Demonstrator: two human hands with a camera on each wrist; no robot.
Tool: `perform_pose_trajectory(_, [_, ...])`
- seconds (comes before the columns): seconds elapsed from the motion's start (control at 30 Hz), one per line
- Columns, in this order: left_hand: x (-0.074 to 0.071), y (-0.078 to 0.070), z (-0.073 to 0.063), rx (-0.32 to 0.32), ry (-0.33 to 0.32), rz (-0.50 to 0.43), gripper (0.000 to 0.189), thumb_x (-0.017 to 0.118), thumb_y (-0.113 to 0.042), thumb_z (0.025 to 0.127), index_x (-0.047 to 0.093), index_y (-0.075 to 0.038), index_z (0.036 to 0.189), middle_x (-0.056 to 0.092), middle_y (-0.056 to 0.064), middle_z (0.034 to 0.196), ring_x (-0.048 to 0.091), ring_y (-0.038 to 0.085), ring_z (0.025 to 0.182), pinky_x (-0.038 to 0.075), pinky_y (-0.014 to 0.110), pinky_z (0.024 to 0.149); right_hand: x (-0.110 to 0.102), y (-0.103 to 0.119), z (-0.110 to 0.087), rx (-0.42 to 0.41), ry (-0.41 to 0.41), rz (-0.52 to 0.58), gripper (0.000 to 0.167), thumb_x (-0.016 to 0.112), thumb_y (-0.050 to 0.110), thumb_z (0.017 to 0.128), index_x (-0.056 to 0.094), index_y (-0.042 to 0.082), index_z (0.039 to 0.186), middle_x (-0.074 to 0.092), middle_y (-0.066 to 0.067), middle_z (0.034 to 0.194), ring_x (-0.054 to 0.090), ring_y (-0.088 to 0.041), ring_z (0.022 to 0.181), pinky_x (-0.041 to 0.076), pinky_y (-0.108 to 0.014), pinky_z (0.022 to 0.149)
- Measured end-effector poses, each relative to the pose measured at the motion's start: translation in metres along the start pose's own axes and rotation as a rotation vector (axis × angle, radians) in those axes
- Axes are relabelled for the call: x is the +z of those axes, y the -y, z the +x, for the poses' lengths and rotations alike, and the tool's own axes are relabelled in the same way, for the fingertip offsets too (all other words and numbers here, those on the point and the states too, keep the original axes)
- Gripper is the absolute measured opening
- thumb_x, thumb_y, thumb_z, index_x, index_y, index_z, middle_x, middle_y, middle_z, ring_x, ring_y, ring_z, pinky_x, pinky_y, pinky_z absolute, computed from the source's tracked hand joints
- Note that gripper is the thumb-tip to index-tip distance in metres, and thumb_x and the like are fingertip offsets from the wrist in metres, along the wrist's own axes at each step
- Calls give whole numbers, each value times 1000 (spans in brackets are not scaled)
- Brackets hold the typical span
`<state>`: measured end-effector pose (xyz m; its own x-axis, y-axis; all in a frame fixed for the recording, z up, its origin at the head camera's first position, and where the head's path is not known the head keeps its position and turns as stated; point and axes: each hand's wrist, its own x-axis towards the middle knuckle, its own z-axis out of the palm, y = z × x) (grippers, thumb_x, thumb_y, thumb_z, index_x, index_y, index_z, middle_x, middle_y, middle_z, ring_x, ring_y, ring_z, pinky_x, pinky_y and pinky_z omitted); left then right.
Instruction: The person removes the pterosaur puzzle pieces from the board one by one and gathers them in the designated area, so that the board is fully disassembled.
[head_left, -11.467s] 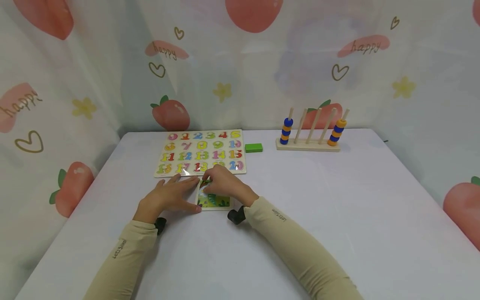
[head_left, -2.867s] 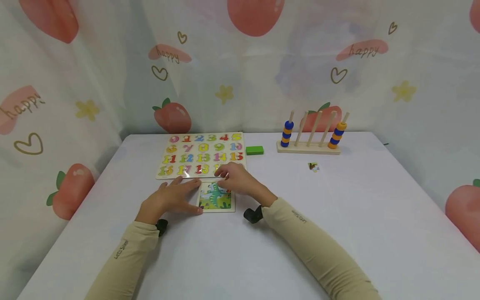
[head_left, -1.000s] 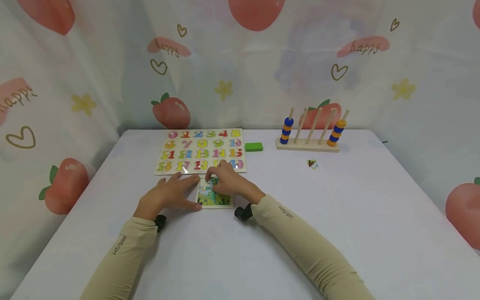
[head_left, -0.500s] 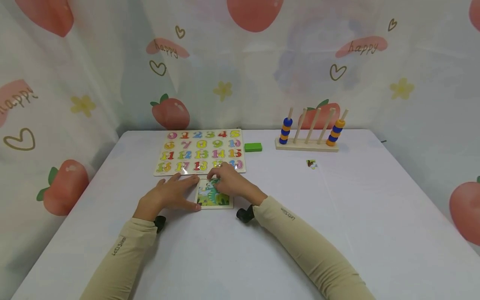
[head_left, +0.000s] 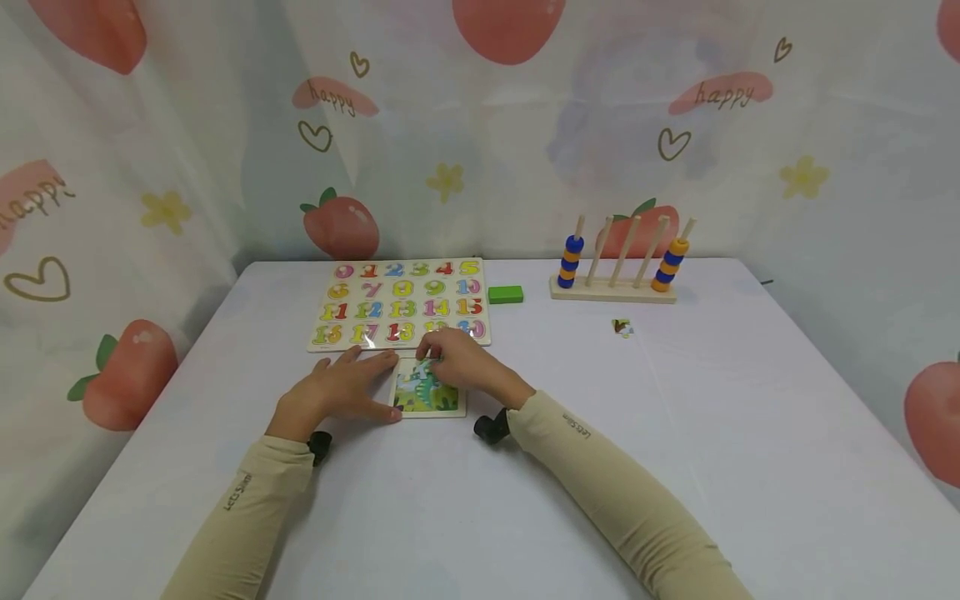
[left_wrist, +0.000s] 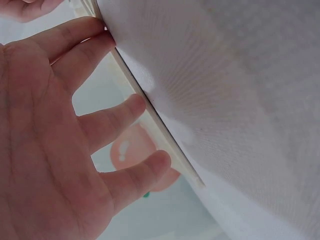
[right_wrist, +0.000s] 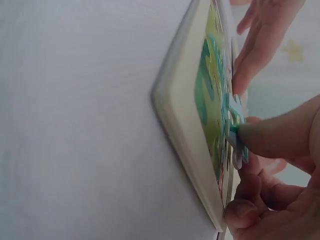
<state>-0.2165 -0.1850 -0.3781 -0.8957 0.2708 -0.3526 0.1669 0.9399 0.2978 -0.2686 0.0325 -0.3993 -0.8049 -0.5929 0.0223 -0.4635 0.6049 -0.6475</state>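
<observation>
A small framed jigsaw puzzle (head_left: pixel 442 402) with a green dinosaur picture lies on the table in front of the number board. My left hand (head_left: pixel 333 393) rests along its left side, thumb and fingers spread, fingertips at the frame's edge. Over the puzzle's upper part is my right hand (head_left: pixel 463 362). In the right wrist view, its thumb and fingers pinch a blue-green puzzle piece (right_wrist: pixel 234 107), tilted up close over the picture inside the pale frame (right_wrist: pixel 182 105). Farther right on the table lies a loose brown, green and light-blue puzzle piece (head_left: pixel 622 327).
Just behind the puzzle lies a wooden number board (head_left: pixel 360 346) with colourful numerals. Beside it is a green block (head_left: pixel 506 294). A wooden peg rack (head_left: pixel 611 289) with blue and orange beads stands at the back right. A printed curtain (head_left: pixel 480 150) hangs behind the white table (head_left: pixel 600 467).
The brown and green piece, absent from the right side 11.5 seconds ago, lies there now. My right hand has shifted from the puzzle's upper right to its upper middle. My left hand stays put.
</observation>
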Motion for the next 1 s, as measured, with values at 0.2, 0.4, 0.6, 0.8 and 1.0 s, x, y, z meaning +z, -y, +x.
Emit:
perform_pose_trajectory(0.2, [0, 1, 1, 5, 7, -7, 99, 85, -54, 88, 38, -20, 168, 34, 13, 172, 10, 45, 162, 6, 72, 125, -5, -5, -5, 38, -35, 101, 11, 64, -1, 102, 74, 3, 106, 68, -4, 95, 59, -19, 86, 50, -27, 74])
perform_pose_trajectory(0.4, [0, 1, 0, -6, 8, -3, 100, 86, -54, 88, 38, -20, 169, 33, 15, 172, 10, 46, 161, 6, 73, 125, -14, -8, -12, 62, -11, 173, 9, 65, 2, 103, 72, 4, 105, 67, -5, 95, 60, -19, 83, 51, -27, 73])
perform_pose_trajectory(0.6, [0, 2, -1, 7, 6, -3, 100, 85, -55, 88, 38, -19, 169, 33, 16, 172, 10, 46, 161, 7, 73, 125, -23, -18, -19, 64, -39, 212, 12, 64, 2, 102, 74, 4, 107, 67, -6, 96, 58, -19, 86, 49, -28, 73])
perform_pose_trajectory(0.8, [0, 4, -1, 31, 2, -10, 99, 86, -53, 88, 38, -19, 168, 33, 14, 173, 11, 47, 161, 7, 73, 125, -33, -28, -27, 69, -77, 232, 13, 63, 1, 101, 75, 4, 106, 64, -6, 92, 55, -19, 84, 45, -29, 70])
perform_pose_trajectory(1.0, [0, 4, 0, 36, -1, -16, 100, 86, -54, 88, 38, -19, 168, 34, 14, 172, 11, 46, 161, 7, 73, 125, -45, -36, -36, 91, -106, 233, 16, 62, 2, 101, 76, 4, 109, 67, -7, 97, 54, -21, 84, 44, -31, 70])
